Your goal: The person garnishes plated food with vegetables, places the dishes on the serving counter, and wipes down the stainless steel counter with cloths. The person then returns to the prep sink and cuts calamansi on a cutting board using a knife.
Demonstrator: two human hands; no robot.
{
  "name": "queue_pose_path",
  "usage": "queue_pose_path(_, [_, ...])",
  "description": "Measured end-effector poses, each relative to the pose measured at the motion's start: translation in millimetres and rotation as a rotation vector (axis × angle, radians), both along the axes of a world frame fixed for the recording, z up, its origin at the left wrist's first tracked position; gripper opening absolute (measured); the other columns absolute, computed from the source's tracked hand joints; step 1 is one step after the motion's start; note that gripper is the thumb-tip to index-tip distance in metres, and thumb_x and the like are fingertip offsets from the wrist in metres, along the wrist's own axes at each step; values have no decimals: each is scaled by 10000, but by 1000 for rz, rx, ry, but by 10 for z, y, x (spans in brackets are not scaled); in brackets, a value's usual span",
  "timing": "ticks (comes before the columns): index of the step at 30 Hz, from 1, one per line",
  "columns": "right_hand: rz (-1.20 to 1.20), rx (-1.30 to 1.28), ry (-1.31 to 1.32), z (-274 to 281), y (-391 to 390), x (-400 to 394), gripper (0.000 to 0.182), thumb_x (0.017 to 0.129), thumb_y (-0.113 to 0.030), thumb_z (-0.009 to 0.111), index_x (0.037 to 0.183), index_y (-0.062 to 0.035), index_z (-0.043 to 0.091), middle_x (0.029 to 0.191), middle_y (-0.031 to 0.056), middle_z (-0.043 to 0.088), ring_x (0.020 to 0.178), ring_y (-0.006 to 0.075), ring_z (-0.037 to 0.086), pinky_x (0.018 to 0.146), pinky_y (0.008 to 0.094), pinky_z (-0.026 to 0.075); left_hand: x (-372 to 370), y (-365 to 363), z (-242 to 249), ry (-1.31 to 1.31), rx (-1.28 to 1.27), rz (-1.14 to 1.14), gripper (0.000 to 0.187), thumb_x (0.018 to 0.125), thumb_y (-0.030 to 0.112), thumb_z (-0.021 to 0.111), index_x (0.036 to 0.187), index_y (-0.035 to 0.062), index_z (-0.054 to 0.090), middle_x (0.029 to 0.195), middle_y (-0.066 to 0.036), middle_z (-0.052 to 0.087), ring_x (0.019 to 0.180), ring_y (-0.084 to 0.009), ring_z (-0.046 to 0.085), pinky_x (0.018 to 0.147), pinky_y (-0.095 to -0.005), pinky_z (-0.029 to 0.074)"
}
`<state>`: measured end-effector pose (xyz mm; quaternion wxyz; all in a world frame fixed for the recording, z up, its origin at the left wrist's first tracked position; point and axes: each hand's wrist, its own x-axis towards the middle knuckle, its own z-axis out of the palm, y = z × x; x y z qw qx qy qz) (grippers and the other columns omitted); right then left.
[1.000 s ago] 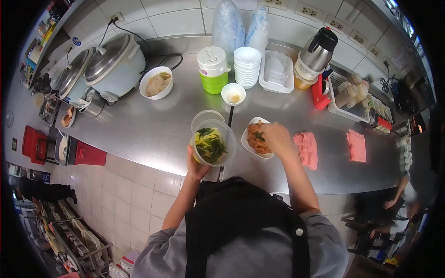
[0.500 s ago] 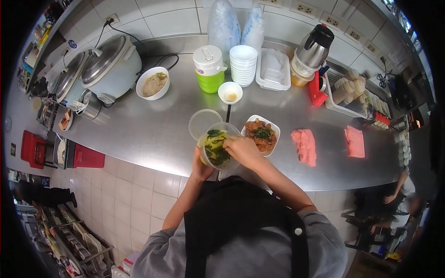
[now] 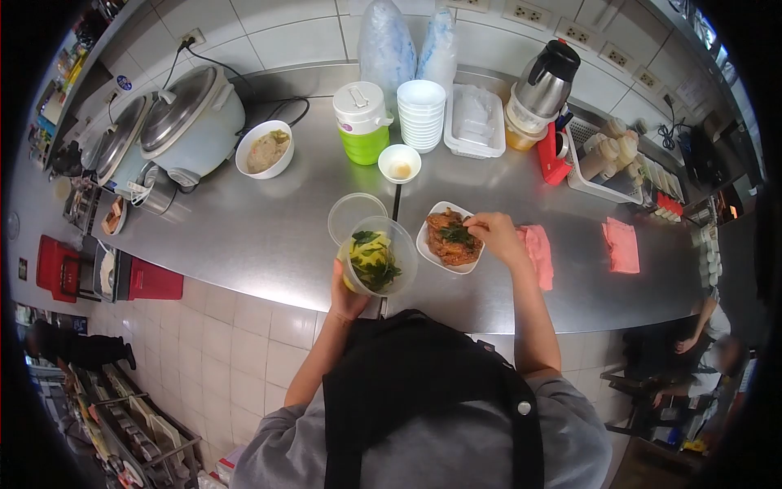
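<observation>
My left hand (image 3: 349, 293) is wrapped round the side of a clear round plastic tub (image 3: 405, 273), tilted toward me. Inside it lie dark green leaves with pale yellow-green pieces (image 3: 373, 259). My right hand (image 3: 495, 235) is over a white square bowl (image 3: 425, 247) of reddish-brown cooked food (image 3: 445, 228). Its thumb and fingers pinch at the green leaves (image 3: 458, 234) on top of that food. Partly behind the tub, a clear round lid (image 3: 355, 212) lies flat on the counter.
On the steel counter (image 3: 269, 212) stand a small white bowl (image 3: 399, 165), a green-and-white jug (image 3: 362, 126), stacked white bowls (image 3: 421, 118) and a bowl of food (image 3: 265, 151). Pink cloths (image 3: 535, 257) lie right. Rice cookers (image 3: 191, 126) are left, a bottle basket (image 3: 607, 175) right.
My right hand has moved out of the tub and rightward to the bowl of cooked food, fingers now at its leaves. My left hand keeps holding the tub in nearly the same place.
</observation>
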<state>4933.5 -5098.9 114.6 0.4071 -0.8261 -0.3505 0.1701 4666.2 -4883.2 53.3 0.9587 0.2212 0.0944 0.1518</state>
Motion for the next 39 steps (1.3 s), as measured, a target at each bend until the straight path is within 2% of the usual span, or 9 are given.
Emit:
queue_pose_path(2, [2, 28, -88, -136, 6, 13, 185, 826, -39, 700, 1002, 8, 731, 870, 149, 724, 758, 200, 676, 705, 316, 516, -12, 11, -17, -10, -7, -3, 804, 932, 657, 468, 1514, 122, 321, 1504, -127, 415, 1369, -320, 423, 1131, -525, 351])
queue_pose_path(13, [-45, -65, -197, -240, 46, 158, 117, 840, -71, 645, 922, -54, 726, 959, 154, 701, 831, 361, 673, 757, 449, 523, -123, 90, -16, -16, -33, 63, 784, 933, 655, 469, 1509, 138, 339, 1513, -121, 403, 1381, -330, 400, 1131, -543, 340])
queue_pose_path(19, [-149, -29, -382, 272, 260, -139, 118, 872, -111, 616, 905, -69, 721, 925, 122, 698, 890, 340, 658, 772, 434, 517, -204, 99, 3, 16, -21, 94, 833, 926, 723, 376, 1511, 130, 344, 1512, -130, 408, 1383, -338, 393, 1133, -546, 323])
queue_pose_path(25, [433, 25, -318, 446, 793, -988, 189, 813, -193, 720, 979, -104, 706, 927, 65, 681, 953, 267, 639, 817, 411, 514, -135, 49, -25, 19, 58, 58, 847, 934, 722, 350, 1510, 102, 337, 1510, -143, 411, 1383, -336, 398, 1143, -517, 320])
queue_pose_path(28, [469, -32, -416, 280, 948, -1241, 307, 777, -220, 745, 1057, -114, 679, 1004, 54, 672, 993, 278, 623, 832, 417, 518, -98, 46, -48, 15, 119, 52, 851, 937, 720, 345, 1509, 89, 334, 1513, -143, 409, 1383, -327, 402, 1142, -497, 327])
queue_pose_path(30, [478, -95, -453, 234, 1001, -1322, 339, 771, -229, 751, 1079, -115, 665, 1030, 52, 668, 1007, 284, 618, 836, 415, 520, -92, 36, -30, -15, 29, 19, 819, 920, 660, 498, 1497, 99, 347, 1490, -115, 437, 1364, -283, 429, 1123, -460, 363])
queue_pose_path(32, [473, -131, -492, 110, 1032, -1358, 306, 771, -212, 749, 1040, -96, 664, 1016, 68, 670, 1003, 290, 628, 828, 409, 527, -78, 10, -5, 3, 48, 24, 816, 920, 655, 503, 1497, 100, 348, 1489, -115, 438, 1364, -283, 429, 1127, -459, 358])
queue_pose_path(37, [393, 68, -272, -1, 957, -1255, 172, 796, -125, 725, 947, -56, 679, 920, 102, 683, 870, 288, 672, 753, 383, 545, -45, -12, -113, 9, 44, 5, 814, 921, 647, 511, 1497, 96, 346, 1489, -117, 437, 1366, -282, 427, 1138, -452, 344])
queue_pose_path(39, [366, 122, -135, 141, 845, -1152, 134, 809, -92, 713, 930, -42, 686, 894, 109, 689, 823, 271, 686, 731, 365, 548, -22, -39, -101, 44, 105, 21, 856, 939, 711, 359, 1508, 73, 326, 1513, -142, 403, 1383, -314, 402, 1140, -480, 333])
